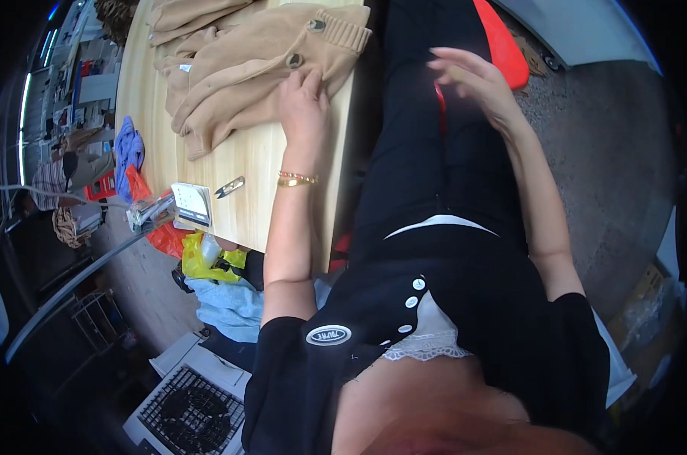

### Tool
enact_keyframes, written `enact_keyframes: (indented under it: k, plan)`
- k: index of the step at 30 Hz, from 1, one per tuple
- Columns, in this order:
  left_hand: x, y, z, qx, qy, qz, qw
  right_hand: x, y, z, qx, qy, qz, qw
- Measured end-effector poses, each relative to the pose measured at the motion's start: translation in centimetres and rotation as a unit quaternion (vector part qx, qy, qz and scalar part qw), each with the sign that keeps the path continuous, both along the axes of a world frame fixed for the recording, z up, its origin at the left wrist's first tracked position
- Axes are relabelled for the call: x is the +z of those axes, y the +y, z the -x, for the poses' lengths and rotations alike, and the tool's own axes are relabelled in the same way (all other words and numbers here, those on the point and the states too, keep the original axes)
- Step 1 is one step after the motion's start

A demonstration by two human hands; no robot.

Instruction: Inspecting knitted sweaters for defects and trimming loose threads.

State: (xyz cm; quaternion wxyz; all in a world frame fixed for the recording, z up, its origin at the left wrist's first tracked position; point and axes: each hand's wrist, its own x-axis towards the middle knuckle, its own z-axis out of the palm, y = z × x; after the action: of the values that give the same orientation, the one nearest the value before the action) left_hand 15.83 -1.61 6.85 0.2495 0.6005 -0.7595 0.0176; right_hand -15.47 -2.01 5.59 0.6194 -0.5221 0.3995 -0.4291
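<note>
Tan knit cardigan (245, 68) on counter (252, 163): soft, light; best taken at the hem. My left grip (304, 102) presses it flat, holding nothing. Right grip (468, 80) open, empty.

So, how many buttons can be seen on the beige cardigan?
2. One button sits near the ribbed hem at the top; the other button lies just above the left hand on the cardigan. Folds may hide more.

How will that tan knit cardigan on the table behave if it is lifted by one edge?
The tan cardigan lies in soft folds, so it will probably sag and drape, not hold shape. Its thick ribbed knit suggests some weight, likely dragging on the wooden table. The left hand presses its hem; the buttons may swing.
</note>
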Motion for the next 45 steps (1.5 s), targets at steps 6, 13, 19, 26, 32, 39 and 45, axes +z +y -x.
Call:
enact_keyframes:
  k: [6, 13, 19, 26, 32, 39, 45]
  plan:
    - [0.5, 2.0, 3.0, -0.01, 0.02, -0.02, 1.0, 2.6, -3.4, -7.3, 0.047, -0.042, -0.017, 0.998]
    - [2.5, 2.9, 0.8, -0.054, 0.232, -0.127, 0.963, 1.8, -5.1, -10.3, 0.074, 0.09, 0.017, 0.993]
    - [6.2, -3.2, -3.2, -0.016, 0.185, -0.028, 0.982, -0.2, -3.8, -11.0, -0.009, 0.042, 0.028, 0.999]
    - [7.7, -14.6, -3.1, -0.117, 0.021, -0.074, 0.99, 3.8, -1.2, -6.8, -0.108, -0.142, 0.132, 0.975]
    - [6.8, -16.6, -2.6, -0.142, -0.055, -0.232, 0.961, 8.5, 0.8, -1.7, -0.16, -0.279, 0.138, 0.937]
    - [7.1, -4.1, -2.8, -0.078, 0.015, 0.061, 0.995, 6.0, 1.2, 4.1, -0.183, -0.279, 0.089, 0.939]
    - [2.5, 12.5, -7.8, 0.135, 0.056, -0.01, 0.989, 3.3, 1.1, 5.9, -0.172, -0.463, -0.031, 0.869]
